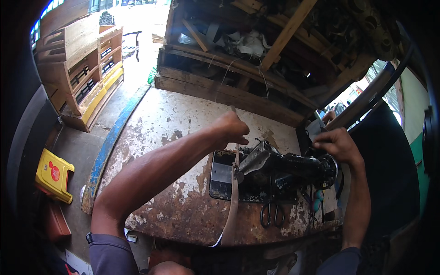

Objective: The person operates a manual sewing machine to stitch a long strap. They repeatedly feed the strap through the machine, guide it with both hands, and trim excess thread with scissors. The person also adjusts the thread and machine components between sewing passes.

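A black sewing machine (293, 167) stands on a worn, paint-chipped table (174, 201). Under its needle end runs a long tan strap (233, 201), hanging toward the table's near edge. Behind the needle, my left hand (231, 127) is closed around the strap's far part, and a short end pokes out above the fingers. My right hand (338, 144) is beyond the machine's right end, close to the handwheel (328, 172). Its fingers are bent together; what they grip, if anything, is hard to make out. Dark-handled scissors (272, 215) lie in front of the machine.
A tool with teal and pink handles (317, 200) lies near the handwheel. Behind the table rises a wooden rack (220, 87) with loose threads dangling from it. To the left are a blue table edge (112, 142), a yellow stool (54, 176) and a wooden shelf (82, 68).
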A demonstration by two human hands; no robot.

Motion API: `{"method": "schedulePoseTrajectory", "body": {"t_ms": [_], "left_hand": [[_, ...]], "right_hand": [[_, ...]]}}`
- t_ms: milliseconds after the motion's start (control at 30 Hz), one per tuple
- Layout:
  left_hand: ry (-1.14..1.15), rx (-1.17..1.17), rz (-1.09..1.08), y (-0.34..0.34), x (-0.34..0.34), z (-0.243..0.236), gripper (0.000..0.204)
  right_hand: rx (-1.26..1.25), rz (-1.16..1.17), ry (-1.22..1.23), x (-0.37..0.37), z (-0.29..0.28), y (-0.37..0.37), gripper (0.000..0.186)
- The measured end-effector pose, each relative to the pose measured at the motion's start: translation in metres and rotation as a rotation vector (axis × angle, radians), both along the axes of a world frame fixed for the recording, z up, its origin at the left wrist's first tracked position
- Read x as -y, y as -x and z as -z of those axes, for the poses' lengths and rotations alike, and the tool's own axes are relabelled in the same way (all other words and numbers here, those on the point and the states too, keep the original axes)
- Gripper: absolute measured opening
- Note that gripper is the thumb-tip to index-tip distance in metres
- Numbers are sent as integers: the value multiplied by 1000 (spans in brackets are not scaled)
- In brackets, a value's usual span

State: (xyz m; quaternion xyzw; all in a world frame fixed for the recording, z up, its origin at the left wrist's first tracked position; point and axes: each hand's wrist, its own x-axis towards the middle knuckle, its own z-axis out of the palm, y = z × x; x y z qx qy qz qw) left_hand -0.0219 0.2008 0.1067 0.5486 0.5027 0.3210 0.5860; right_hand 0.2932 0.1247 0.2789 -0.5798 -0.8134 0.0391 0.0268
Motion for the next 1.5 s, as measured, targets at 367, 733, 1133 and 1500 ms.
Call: {"method": "schedulePoseTrajectory", "body": {"t_ms": [367, 733, 1133, 1500], "left_hand": [[-348, -733, 203, -35, -4, -74, 25], [-893, -757, -251, -30, -22, -143, 28], [-517, -381, -233, -30, 95, 14, 43], [-162, -38, -128, -31, 103, 101, 37]], "right_hand": [[-167, 120, 112, 23, 7, -27, 21], [-151, 124, 13, 38, 3, -66, 18], [-368, 228, -98, 37, 21, -113, 19], [-112, 77, -354, 30, -25, -77, 20]]}}
